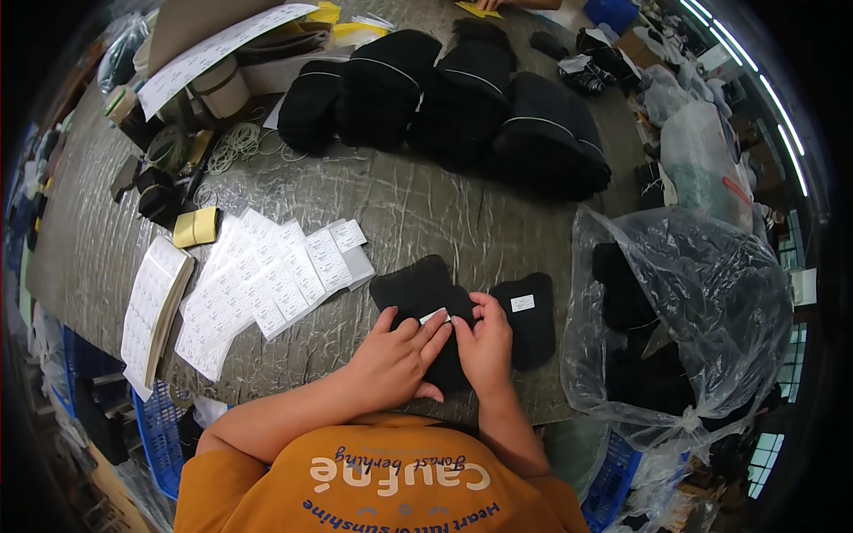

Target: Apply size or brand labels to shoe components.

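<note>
A flat black fabric piece (416,286) lies on the grey table (426,204) near its front edge. My left hand (395,360) and my right hand (486,342) both rest on it, fingertips pinching a small white label (434,315) against the cloth. Just to the right lies a second black fabric piece (528,324) with a white label (522,303) stuck on it.
Sheets of white labels (267,280) fan out to the left, beside a stack of label sheets (153,306). Bundles of black fabric pieces (462,93) sit at the back. A clear plastic bag (684,311) holding black pieces stands at right. Tape rolls, rubber bands and clutter fill the back left.
</note>
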Motion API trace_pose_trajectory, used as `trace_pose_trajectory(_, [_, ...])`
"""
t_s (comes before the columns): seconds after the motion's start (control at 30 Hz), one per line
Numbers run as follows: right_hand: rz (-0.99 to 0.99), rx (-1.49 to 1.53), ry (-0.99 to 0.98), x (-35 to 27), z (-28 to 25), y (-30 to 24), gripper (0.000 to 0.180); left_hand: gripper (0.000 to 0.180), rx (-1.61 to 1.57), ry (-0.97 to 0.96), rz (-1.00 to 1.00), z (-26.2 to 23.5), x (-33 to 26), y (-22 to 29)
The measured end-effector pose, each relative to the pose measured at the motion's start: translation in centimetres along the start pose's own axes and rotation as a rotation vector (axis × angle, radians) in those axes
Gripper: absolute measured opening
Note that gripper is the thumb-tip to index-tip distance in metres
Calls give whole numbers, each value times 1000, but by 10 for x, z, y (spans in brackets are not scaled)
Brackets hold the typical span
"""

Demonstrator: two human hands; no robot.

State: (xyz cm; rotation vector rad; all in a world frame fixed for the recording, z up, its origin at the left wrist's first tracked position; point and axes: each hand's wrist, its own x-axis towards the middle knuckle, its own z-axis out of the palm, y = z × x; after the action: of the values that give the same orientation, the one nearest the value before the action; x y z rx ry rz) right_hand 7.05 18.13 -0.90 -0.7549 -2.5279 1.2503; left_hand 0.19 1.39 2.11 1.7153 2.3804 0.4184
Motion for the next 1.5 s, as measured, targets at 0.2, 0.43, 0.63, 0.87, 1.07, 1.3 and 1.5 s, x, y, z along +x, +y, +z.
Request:
trace_pose_trajectory(0.2, [-78,-45,47,0,-2,-3,25,97,-6,4,-31,10,3,0])
trace_pose_trajectory(0.43, [94,300,2,2,-27,2,10,61,-273,324,33,13,-19,-23])
trace_pose_trajectory(0.63, [214,773,-2,11,-67,18,9,46,-372,377,-19,17,-29,-26])
trace_pose_trajectory(0.87, [251,901,109,10,-89,41,10,42,-381,387,1,12,-22,-22])
trace_pose_trajectory(1.07, [132,-39,291,16,-90,59,40,39,-360,402,6,15,-21,-21])
trace_pose_trajectory(1.3, [247,-403,65,24,-93,50,64,38,-385,376,44,14,-16,-17])
trace_pose_trajectory(1.5, [272,-207,7,11,-97,6,49,44,-524,388,50,2,16,-15])
